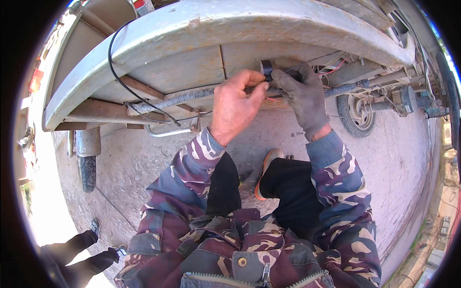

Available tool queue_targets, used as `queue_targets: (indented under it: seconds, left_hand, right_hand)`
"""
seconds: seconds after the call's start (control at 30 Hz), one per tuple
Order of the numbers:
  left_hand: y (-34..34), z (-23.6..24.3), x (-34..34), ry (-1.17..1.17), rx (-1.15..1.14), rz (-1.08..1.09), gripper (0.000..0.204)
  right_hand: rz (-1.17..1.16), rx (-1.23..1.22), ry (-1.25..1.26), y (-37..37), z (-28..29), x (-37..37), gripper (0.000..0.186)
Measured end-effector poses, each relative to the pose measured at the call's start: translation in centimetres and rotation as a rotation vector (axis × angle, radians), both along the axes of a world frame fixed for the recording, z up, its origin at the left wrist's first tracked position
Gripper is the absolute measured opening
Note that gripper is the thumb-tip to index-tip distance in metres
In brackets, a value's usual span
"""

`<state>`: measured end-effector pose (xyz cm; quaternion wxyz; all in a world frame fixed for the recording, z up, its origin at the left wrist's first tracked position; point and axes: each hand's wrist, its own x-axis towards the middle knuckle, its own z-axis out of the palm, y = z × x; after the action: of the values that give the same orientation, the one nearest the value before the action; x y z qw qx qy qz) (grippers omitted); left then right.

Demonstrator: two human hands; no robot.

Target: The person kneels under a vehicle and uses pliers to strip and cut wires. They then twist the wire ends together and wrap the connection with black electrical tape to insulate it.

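My bare left hand is closed, thumb and fingers pinched together at a wire bundle under the vehicle frame. My right hand, in a grey work glove, meets it from the right with bent fingers. Between the fingertips is a small dark band, which looks like a roll of black tape; the fingers partly hide it. The wrapped grey wire bundle runs behind both hands. A short red wire end sticks out just below the fingertips.
The curved metal frame rail arches above my hands. A black cable loops over it at left. A wheel stands at right, a tyre at left. Loose thin wires hang at right. Another person's legs show at lower left.
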<state>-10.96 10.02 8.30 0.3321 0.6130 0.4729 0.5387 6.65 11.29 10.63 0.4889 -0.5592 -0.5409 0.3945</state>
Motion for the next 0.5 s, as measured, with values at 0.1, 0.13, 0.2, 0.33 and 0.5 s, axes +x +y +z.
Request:
queue_targets:
  seconds: [0.1,0.13,0.2,0.33,0.5]
  left_hand:
    - [0.0,-0.1,0.0,-0.066,-0.057,-0.031,0.015]
    - [0.0,-0.2,-0.1,-0.090,-0.072,-0.053,0.015]
    - [0.3,-0.4,-0.3,-0.050,0.052,-0.077,0.017]
    - [0.4,-0.6,-0.5,-0.023,0.067,-0.099,0.018]
    - [0.4,-0.4,-0.7,-0.064,-0.034,-0.156,0.020]
  right_hand:
    - [0.040,-0.001,0.069,0.0,-0.2,0.2,0.032]
    - [0.069,-0.008,0.100,0.1,-0.3,0.3,0.033]
    - [0.147,-0.021,0.137,0.3,-0.5,0.6,0.036]
    - [0.336,-0.038,0.084,0.3,-0.9,1.8,0.044]
    - [0.455,-0.073,0.048,0.7,-1.9,3.0,0.051]
